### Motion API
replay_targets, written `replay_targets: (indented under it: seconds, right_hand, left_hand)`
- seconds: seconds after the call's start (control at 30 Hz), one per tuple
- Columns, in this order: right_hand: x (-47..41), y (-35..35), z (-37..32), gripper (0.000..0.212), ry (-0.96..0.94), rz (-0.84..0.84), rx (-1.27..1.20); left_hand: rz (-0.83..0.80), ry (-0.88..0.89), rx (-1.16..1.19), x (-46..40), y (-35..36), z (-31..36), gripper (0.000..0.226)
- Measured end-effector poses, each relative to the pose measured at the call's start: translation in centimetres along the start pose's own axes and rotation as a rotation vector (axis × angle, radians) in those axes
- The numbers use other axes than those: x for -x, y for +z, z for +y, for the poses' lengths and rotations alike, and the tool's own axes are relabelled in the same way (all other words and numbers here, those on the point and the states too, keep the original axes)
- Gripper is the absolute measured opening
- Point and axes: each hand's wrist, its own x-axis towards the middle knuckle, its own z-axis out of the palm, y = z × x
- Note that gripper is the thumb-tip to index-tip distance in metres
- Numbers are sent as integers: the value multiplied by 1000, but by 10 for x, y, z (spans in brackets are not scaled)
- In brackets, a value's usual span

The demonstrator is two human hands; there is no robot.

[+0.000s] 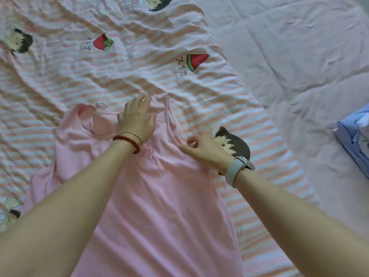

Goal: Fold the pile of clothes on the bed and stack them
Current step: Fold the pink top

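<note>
Pink strappy dress (159, 196) spread flat on striped cartoon-print quilt (139, 72), from frame centre down to 6 o'clock. Left hand (137, 118), fingers straight and relaxed, pressed flat on the neckline just above centre, red bead bracelet (129, 142) at the wrist. Right hand (203, 150), at 3 o'clock of the left, pinching the dress's edge; white watch (238, 170) behind it. Folded blue clothes (355, 136) well apart at 3 o'clock, on plain pink sheet (299, 56).
</note>
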Motion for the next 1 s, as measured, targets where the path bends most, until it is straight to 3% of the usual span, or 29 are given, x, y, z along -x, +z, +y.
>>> replay_targets:
  seconds: [0.1, 0.2, 0.3, 0.37, 0.47, 0.57, 0.67, 0.87, 0.93, 1.0]
  right_hand:
    - [6, -7, 13, 36, 75, -58, 85]
    - [12, -12, 26, 27, 105, -78, 72]
    - [12, -19, 35, 21, 112, 74, -81]
    - [13, -24, 40, 13, 94, 238, -109]
    - [17, -24, 48, 6, 86, 457, -9]
    - [14, -18, 51, 16, 203, 458, 126]
    - [13, -15, 48, 20, 227, 462, 329]
    - [4, -16, 8, 29, -121, 606, 440]
    - [-12, -11, -18, 28, -259, 573, 413]
    - [-33, -1, -44, 30, -371, 478, 414]
  left_hand:
    - [-145, -84, -41, -46, 6, 9, 62]
    - [-145, -85, 22, -70, 9, 14, 42]
    - [-46, -10, 302, -83, 3, 23, 22]
    - [46, 4, 362, -94, -1, 37, 18]
    - [174, 50, 226, -108, 5, 56, 17]
    - [161, 89, -17, -106, 22, 66, 28]
    - [149, 27, 12, -83, 30, 64, 38]
    - [366, -6, 22, 1, -12, -13, 35]
    - [415, -133, 4, 13, -32, -49, 35]
    - [389, -376, 49, 14, -49, -86, 32]
